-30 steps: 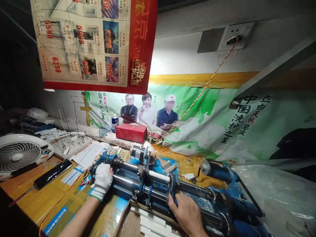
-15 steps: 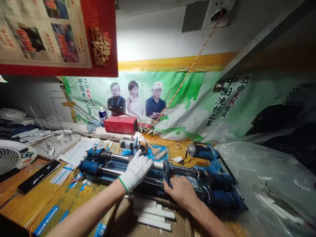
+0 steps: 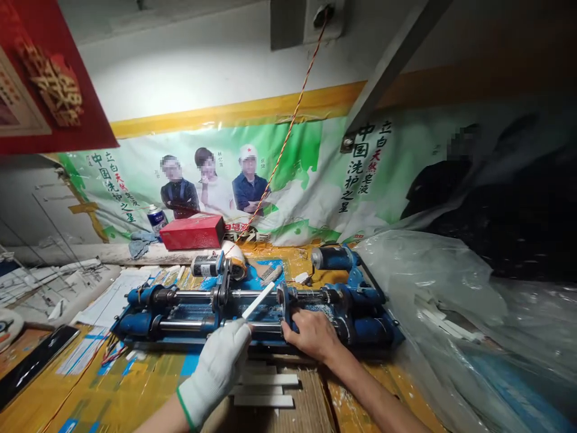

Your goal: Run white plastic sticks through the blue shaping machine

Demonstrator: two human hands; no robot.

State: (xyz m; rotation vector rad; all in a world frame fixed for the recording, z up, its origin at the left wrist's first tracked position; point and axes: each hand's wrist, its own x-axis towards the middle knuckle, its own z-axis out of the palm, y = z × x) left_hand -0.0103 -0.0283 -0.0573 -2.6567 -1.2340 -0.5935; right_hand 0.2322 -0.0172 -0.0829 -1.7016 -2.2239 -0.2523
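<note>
A blue lathe-like machine (image 3: 135, 325) with steel rods and small motors lies across the bench. My left hand (image 3: 220, 355), in a white glove with a green cuff, is closed on the lower end of a flat white strip (image 3: 258, 300). The strip slants up in front of the rods. My bare right hand (image 3: 311, 334) has its fingers curled at the upright bracket (image 3: 283, 300) on the machine's rods. Part of the fingertips is hidden behind that bracket. More white strips (image 3: 265, 400) lie on cardboard just below the machine.
Behind the machine are a red box (image 3: 193, 232), a spray can (image 3: 157, 222) and a brush (image 3: 270, 275). A phone (image 3: 38, 358) lies at left. Clear plastic sheeting (image 3: 433, 270) covers the right side. A twisted cord (image 3: 291, 132) runs down from the wall socket.
My left hand has drawn back from the rods towards me and now has a white strip in it. The right hand stays at the bracket. The view has swung to the right.
</note>
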